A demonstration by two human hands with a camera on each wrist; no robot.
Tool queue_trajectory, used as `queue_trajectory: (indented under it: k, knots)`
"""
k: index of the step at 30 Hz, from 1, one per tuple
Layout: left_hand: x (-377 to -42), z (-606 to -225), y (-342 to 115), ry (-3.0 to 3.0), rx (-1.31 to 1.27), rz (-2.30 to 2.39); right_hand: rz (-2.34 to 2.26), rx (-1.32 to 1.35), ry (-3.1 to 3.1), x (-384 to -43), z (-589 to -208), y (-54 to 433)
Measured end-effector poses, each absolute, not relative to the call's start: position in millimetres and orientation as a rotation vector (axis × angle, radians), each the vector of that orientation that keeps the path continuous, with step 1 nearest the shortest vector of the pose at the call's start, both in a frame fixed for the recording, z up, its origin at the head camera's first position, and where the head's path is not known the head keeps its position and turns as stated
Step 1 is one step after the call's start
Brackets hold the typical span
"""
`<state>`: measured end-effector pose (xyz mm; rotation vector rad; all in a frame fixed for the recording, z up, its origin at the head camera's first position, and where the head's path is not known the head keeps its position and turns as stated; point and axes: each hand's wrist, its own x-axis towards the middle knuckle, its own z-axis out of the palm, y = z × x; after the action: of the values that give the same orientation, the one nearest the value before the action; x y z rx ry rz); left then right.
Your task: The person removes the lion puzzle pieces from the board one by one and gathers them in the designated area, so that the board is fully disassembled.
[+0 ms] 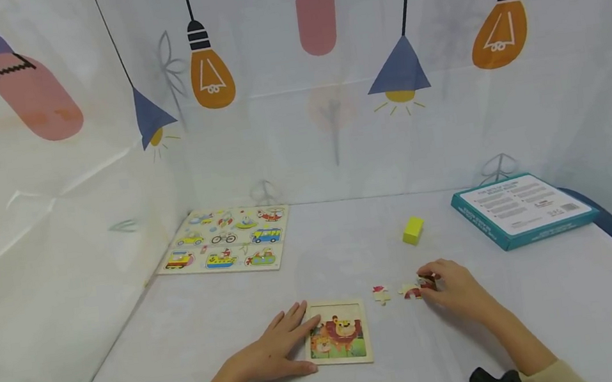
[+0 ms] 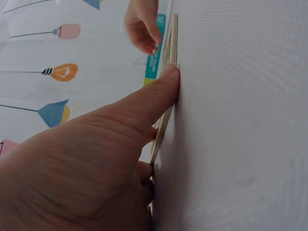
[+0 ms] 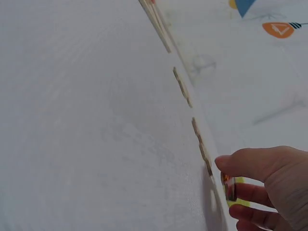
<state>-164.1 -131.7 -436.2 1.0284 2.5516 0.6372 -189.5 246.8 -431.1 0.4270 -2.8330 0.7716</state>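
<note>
My left hand (image 1: 272,353) lies with spread, straight fingers at the left edge of a small wooden jigsaw tray (image 1: 366,331). The tray holds a partly filled lion picture, with bare wood along its top. In the left wrist view, the thumb of that left hand (image 2: 110,130) touches the tray's side (image 2: 174,38). To the right, my right hand (image 1: 455,287) pinches a dark-and-red puzzle piece (image 1: 427,281) between thumb and fingers. The right wrist view shows this puzzle piece (image 3: 229,186) tilted up. Beside it lie a brown-and-cream piece (image 1: 410,291) and a red-topped piece (image 1: 381,295).
A yellow block (image 1: 413,230) stands behind the right hand. At the back right lies a teal-edged box (image 1: 525,204). A wooden vehicle puzzle board (image 1: 225,240) lies at the back left. White printed sheets (image 1: 288,142) surround the white-covered table (image 1: 399,372).
</note>
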Motion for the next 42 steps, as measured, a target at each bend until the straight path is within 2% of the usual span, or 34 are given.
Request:
queue_trajectory:
  k: [11,42]
  knots:
    - [-164,-437,-133,2.556,1.041,0.631,0.653,0.462,-2.91,-191,-433,262]
    - [-162,-435,-134,2.559,1.065,0.637,0.752,0.567,-2.823,-185,-439,272]
